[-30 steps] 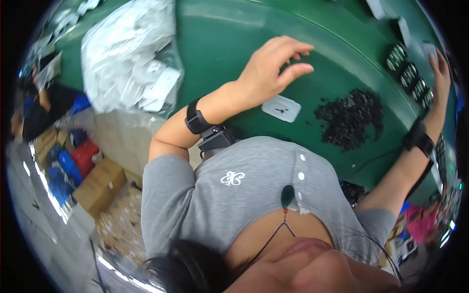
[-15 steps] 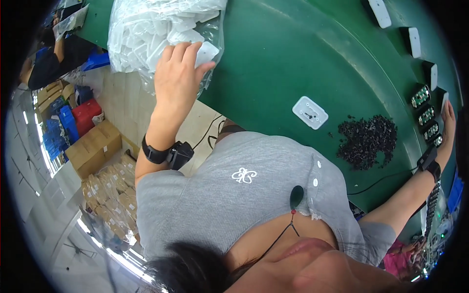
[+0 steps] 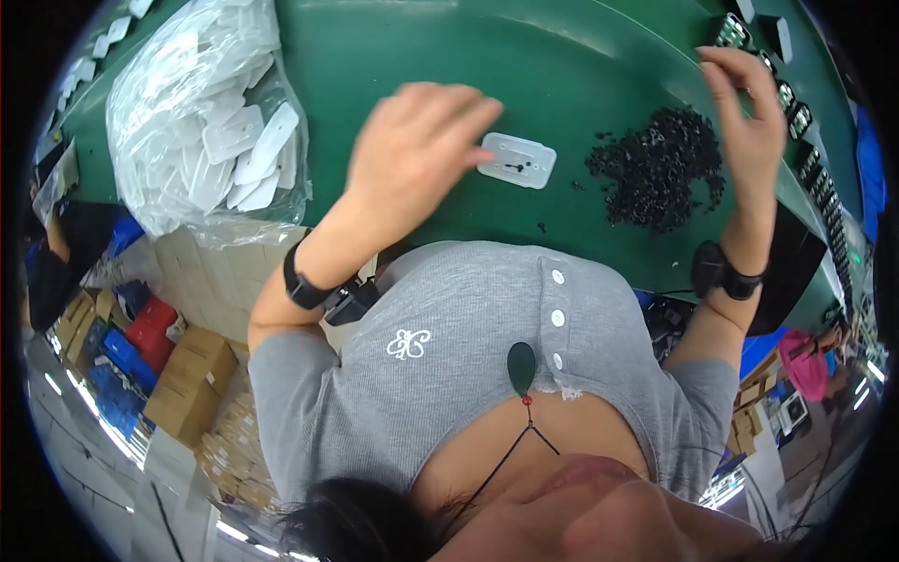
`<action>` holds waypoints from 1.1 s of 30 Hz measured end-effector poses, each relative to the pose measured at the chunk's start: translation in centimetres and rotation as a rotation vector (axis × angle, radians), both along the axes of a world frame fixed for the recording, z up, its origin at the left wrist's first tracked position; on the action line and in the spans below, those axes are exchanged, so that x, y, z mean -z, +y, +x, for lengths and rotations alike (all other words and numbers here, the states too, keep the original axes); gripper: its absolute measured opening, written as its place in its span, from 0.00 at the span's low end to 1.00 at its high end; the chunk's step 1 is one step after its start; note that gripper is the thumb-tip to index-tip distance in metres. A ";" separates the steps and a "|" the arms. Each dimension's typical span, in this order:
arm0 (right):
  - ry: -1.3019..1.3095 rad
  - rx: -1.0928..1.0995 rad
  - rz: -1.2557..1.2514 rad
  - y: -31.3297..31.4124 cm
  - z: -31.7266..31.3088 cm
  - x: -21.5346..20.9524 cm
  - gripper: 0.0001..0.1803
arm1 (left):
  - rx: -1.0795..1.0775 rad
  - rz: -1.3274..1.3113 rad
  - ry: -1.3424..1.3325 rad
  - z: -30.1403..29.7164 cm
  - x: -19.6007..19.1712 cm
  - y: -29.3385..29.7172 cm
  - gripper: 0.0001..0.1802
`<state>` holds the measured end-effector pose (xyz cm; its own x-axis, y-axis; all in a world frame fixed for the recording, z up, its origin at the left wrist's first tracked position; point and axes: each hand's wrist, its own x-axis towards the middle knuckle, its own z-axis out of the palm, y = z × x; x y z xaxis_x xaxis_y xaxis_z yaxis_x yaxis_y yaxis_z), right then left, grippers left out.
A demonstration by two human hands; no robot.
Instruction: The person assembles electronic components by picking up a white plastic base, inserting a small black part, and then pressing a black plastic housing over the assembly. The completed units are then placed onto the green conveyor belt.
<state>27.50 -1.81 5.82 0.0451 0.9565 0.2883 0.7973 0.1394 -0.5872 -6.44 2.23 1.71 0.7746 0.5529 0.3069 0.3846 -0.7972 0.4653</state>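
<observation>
My left hand [image 3: 417,155], smeared by motion, hovers over the green table with fingers apart and nothing visible in it. Its thumb is at the near-left corner of a white rectangular plastic cover [image 3: 536,169], which holds a few small black screws [image 3: 514,167]. To its left lies a clear plastic bag [image 3: 201,117] full of similar white pieces [image 3: 270,145]. My right hand [image 3: 754,126] is raised just right of a pile of small black screws [image 3: 660,169]. Its thumb and fingers are apart, nearest to black housings with green circuit boards [image 3: 733,36]; no held thing shows.
A row of black housings [image 3: 813,164] runs along the right side of the table [image 3: 393,47]. Wrist straps with black boxes [image 3: 351,302] are on both my wrists. Cardboard boxes [image 3: 192,384] and blue and red bins stand on the floor at left. Other people are at the edges.
My left hand has left the bag of white pieces and moved right toward the cover. My right hand has drawn back from the housings at the right edge. The view has turned.
</observation>
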 end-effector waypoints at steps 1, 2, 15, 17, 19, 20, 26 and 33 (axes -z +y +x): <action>0.005 -0.017 -0.028 -0.8 -1.3 0.1 0.07 | 0.115 -0.057 -0.030 1.5 0.5 -0.3 0.28; -0.003 -0.061 -0.053 -1.5 -2.6 0.9 0.07 | 0.111 -0.057 -0.029 2.5 0.6 -1.0 0.28; -0.250 -0.012 -0.128 -5.9 -7.7 3.9 0.10 | 0.080 -0.178 0.090 5.4 -0.7 0.3 0.13; -0.241 -0.006 -0.125 -5.8 -7.9 3.9 0.09 | 0.009 -0.207 -0.051 5.8 -1.1 1.1 0.12; -0.237 -0.005 -0.143 -5.8 -8.0 4.0 0.09 | 0.000 -0.169 -0.090 6.1 -1.0 1.8 0.11; -0.237 -0.004 -0.141 -5.7 -8.0 4.0 0.09 | 0.022 -0.057 -0.149 6.2 -0.7 2.2 0.11; 0.250 0.155 -0.249 -5.2 -8.8 3.3 0.05 | 0.070 0.005 -0.299 6.3 0.9 1.0 0.10; 0.891 0.019 -0.212 -3.8 -10.0 3.1 0.05 | -0.050 -0.567 -0.410 7.4 0.6 -0.1 0.10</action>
